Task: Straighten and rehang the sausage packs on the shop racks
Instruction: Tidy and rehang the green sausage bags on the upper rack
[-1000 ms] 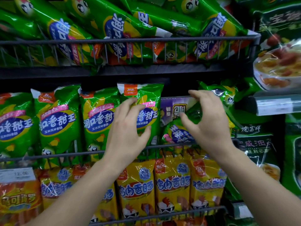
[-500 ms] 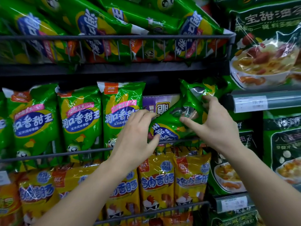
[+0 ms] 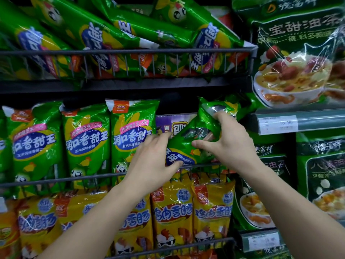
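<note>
My right fingertips [image 3: 219, 115] are hooking over the top end of the tilted green corn-sausage pack [image 3: 188, 146]. The right thumb [image 3: 200, 143] is pressing into its face mid-length, so the right hand [image 3: 231, 146] is pinching the pack. My left thumb [image 3: 176, 163] is lying across the blue label at the lower end. The left fingers [image 3: 160, 136] are running up the pack's left edge, tips partly hidden. So the left hand [image 3: 152, 165] is gripping that bottom end.

The pack is sitting at the right end of the middle row, leaning top-right. Its bottom end is hanging just above the front wire rail [image 3: 74, 179]. It is lying over a purple pack [image 3: 174, 126] and just beside the nearest upright green pack [image 3: 132, 135].

Step, as I'm judging it: swinging this pack upright. Doing it well:
- The right hand is drawing the top end left and up.
- The left hand is acting as pivot, feeding the bottom down behind the rail.
- The film is looking slick and crinkly, so I'm pinching the seam, not squeezing the sausages.
- I'm minding the neighbour. My left hand is overlapping it, and I can't tell whether they're touching.
- I'm aiming for label out, top level with the row.

No hook or hang hole is showing, so I can't tell whether the pack is hanging or standing.

The yellow chicken-sausage packs [image 3: 173, 212] below are looking tidy. The jumbled green packs [image 3: 115, 36] in the top basket [image 3: 130, 51] are needing work.
</note>
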Motion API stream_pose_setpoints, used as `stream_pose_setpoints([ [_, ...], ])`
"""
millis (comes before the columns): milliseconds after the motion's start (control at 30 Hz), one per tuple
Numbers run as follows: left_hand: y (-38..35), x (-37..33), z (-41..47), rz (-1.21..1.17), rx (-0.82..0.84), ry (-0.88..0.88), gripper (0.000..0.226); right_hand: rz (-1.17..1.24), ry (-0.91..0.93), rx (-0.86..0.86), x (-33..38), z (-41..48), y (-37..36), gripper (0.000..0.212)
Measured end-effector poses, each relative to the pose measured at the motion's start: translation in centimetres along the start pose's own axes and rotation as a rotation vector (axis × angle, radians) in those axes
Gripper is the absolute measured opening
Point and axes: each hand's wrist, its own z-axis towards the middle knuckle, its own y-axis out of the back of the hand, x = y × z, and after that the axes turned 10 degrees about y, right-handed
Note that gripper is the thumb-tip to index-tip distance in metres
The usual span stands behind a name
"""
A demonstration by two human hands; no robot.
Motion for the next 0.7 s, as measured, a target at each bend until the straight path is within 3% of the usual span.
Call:
stream_pose_setpoints([
  [300,0.1,0.3,0.0,-0.04,0.016,0.028,0.078,0.031,0.018,-0.002,0.5,0.7,0.1,0.065],
  [700,0.9,0.2,-0.1,-0.298,-0.019,0.047,0.076,0.171,0.061,-0.189,1.4,1.7,2.1,0.053],
])
